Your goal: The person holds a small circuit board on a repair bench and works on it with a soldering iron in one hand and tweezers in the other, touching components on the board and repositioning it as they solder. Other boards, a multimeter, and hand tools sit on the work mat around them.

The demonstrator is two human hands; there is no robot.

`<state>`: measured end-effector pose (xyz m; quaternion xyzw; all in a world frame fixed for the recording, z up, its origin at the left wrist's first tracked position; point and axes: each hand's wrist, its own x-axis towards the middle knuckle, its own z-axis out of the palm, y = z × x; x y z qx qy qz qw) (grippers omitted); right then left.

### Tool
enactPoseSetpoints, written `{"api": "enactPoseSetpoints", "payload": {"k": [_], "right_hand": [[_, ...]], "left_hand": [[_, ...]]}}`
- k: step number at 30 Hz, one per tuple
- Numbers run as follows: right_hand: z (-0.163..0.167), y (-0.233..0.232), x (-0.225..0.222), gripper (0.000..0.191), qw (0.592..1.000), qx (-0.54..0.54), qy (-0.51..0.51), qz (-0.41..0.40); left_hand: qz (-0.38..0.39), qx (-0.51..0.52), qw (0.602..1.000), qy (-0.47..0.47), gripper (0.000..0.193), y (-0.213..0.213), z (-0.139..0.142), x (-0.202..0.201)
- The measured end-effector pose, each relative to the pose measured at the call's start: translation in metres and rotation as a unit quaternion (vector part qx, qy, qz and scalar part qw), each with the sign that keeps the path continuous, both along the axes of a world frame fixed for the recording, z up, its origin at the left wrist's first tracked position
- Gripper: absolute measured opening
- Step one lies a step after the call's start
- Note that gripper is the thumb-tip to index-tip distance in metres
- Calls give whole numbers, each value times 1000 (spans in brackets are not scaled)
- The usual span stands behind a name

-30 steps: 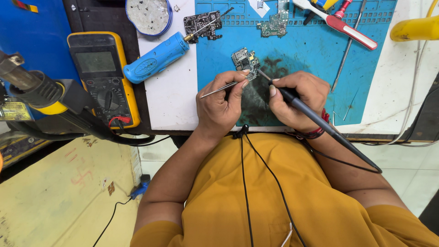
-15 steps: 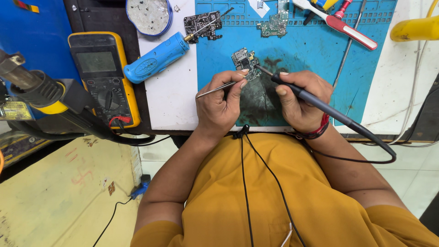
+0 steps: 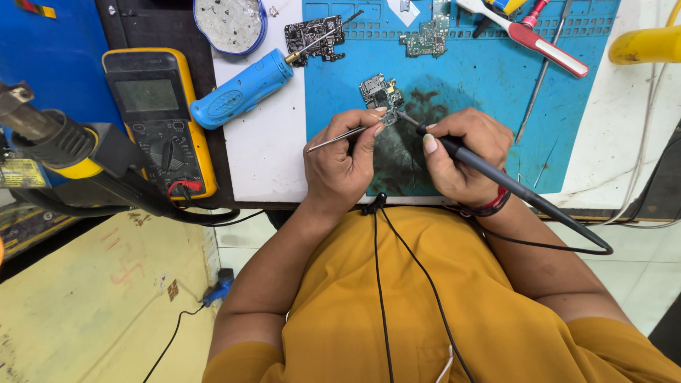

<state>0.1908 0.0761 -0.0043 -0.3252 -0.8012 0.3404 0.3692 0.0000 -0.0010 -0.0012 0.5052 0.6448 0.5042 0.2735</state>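
Observation:
My left hand (image 3: 339,162) pinches thin metal tweezers (image 3: 339,137), its fingertips resting by a small circuit board (image 3: 380,91) on the blue work mat (image 3: 489,92). My right hand (image 3: 464,150) grips a black soldering iron (image 3: 496,176) like a pen. Its tip touches the lower right edge of the small board. Both hands rest on a dark stained patch of the mat, close together. The iron's black cord (image 3: 553,247) loops back across my right forearm.
On the left lie a yellow multimeter (image 3: 157,117) and a black hot-air handle (image 3: 78,152). A blue-handled screwdriver (image 3: 241,89), a round tin (image 3: 229,21), two more boards (image 3: 316,35) (image 3: 425,39) and a red-and-white tool (image 3: 543,44) lie at the back.
My right hand has shifted slightly and the iron's handle and cord have swung a little. The left hand with the tweezers has stayed at the board.

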Motion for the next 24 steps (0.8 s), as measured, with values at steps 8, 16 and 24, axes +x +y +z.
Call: {"api": "enactPoseSetpoints", "payload": {"k": [8, 16, 24], "right_hand": [[-1, 0, -1, 9, 1000, 2, 1, -5], [-1, 0, 0, 9, 1000, -1, -4, -7], [-1, -1, 0, 9, 1000, 3, -9, -6]], "left_hand": [[0, -4, 1000, -3, 9, 0, 0, 0], [0, -1, 1000, -4, 9, 0, 0, 0], [3, -3, 1000, -3, 10, 0, 0, 1]]}}
